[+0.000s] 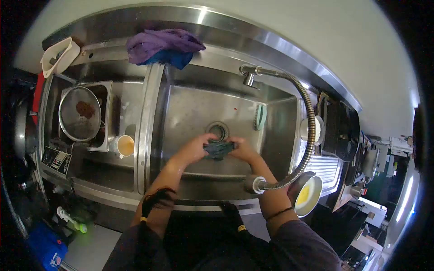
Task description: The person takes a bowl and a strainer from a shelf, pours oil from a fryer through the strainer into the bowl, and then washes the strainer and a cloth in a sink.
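Observation:
Both hands are low in the right sink basin (194, 106), just in front of the round drain (219, 130). A dark green crumpled cloth (219, 150) is bunched between them. My left hand (199, 145) grips its left end, with the fingers curled over the top. At the other end, my right hand (242, 149) closes on the cloth. Part of the fingers on both hands is hidden by the cloth and by the angle. A pale green scrub brush (260, 116) leans near the basin's right wall.
A metal hose faucet (309, 113) arches over the basin's right side. Purple and blue cloths (165, 47) drape over the back of the divider. The left basin holds a round strainer (80, 113) and a cup (125, 146). A bowl with yellow contents (308, 194) stands right.

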{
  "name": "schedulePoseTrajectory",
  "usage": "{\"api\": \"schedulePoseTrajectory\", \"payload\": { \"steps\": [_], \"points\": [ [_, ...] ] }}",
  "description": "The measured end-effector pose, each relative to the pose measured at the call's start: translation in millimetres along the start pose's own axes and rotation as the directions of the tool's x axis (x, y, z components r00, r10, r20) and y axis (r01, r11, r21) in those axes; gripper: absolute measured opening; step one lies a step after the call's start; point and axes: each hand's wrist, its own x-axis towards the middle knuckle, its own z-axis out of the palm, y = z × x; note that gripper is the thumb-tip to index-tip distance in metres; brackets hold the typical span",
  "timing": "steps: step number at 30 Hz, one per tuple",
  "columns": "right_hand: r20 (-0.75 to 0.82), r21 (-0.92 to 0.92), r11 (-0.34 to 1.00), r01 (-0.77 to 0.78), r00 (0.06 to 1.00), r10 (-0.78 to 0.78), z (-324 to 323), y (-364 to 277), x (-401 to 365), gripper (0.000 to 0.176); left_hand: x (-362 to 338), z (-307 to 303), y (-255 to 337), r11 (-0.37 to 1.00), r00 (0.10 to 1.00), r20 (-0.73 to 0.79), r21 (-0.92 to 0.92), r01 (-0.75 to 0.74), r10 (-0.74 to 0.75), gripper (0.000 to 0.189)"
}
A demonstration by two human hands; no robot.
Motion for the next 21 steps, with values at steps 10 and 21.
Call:
{"api": "schedulePoseTrajectory", "payload": {
  "steps": [10, 21],
  "points": [
    [-0.596, -0.39, 0.889, 0.242, 0.67, -0.443, -85, -103, -31, 0.02, -11, -73, 171, 0.719, 0.854, -0.361, 0.694, -0.021, 0.374, 0.016],
    [-0.432, -0.295, 0.955, -0.007, 0.893, -0.127, -57, -25, -116, 0.013, -53, -25, 41, 0.549, 0.846, 0.079, 0.791, 0.269, -0.528, 0.03]
  ]
}}
